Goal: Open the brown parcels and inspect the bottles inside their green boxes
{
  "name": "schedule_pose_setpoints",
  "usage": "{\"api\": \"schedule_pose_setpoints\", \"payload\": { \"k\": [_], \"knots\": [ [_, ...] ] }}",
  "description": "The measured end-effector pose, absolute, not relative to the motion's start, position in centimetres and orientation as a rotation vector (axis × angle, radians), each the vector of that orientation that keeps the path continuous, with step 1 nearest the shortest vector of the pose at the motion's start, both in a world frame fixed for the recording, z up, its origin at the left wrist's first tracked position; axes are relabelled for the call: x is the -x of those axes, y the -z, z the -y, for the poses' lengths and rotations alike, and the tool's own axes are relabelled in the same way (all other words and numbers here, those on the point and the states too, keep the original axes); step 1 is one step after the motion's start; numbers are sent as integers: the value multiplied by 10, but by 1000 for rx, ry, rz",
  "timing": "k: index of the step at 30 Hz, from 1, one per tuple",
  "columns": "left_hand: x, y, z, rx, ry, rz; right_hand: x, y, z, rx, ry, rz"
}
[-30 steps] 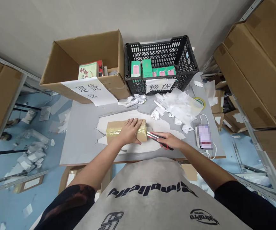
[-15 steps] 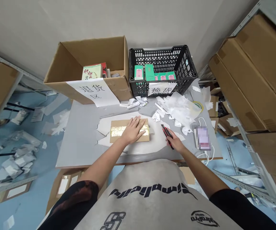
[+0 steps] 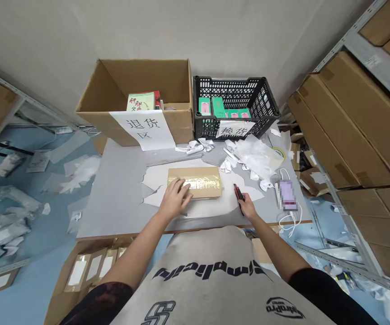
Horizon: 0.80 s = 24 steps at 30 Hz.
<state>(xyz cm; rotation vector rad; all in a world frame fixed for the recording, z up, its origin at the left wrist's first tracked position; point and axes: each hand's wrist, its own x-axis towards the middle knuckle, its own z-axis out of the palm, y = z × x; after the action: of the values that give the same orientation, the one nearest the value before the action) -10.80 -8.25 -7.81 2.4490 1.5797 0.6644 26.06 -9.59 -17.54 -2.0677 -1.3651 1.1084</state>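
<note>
Grey table (image 3: 113, 189): is serving as the clock face, carrying everything below.
Open carton (image 3: 183, 125): is standing at eleven o'clock.
Black crate (image 3: 205, 128): is standing at one o'clock.
White sheet (image 3: 211, 208): is lying mid-table, its edges looking torn.
Taped box (image 3: 195, 183): is lying flat on the sheet, its length running nine to three. The cardboard is probably staying stiff under a light squeeze; the glossy tape (image 3: 204, 182) is likely making the top slick. Weight and contents are not showing. The plain long walls, at twelve and six, are offering the surest hold; hard pressing on the middle is risking a dent.
Left hand (image 3: 174, 198): is touching the box's eight o'clock corner, fingers loosely spread, not wrapping it.
Right hand (image 3: 248, 206): is resting at four o'clock, fingers curling around a knife handle.
Utility knife (image 3: 238, 193): is pointing toward eleven, apart from the box, seeming light and rigid; the handle is giving the safe grip.
</note>
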Motion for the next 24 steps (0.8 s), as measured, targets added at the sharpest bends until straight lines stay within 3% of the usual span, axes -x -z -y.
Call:
{"api": "schedule_pose_setpoints", "payload": {
  "k": [7,9,15,24],
  "knots": [
    [103,79,91,-2503,-525,-1595,-246,147,71,2222,-722,1462],
    [101,77,87,-2485,-496,-1598,-228,124,56,2101,-642,1601],
    [98,68,72,-2439,-408,-1619,-165,64,28,1190,-539,2546],
    [92,54,66,-2483,-257,-1705,-167,59,36,1081,-458,2674]
  ]
}}
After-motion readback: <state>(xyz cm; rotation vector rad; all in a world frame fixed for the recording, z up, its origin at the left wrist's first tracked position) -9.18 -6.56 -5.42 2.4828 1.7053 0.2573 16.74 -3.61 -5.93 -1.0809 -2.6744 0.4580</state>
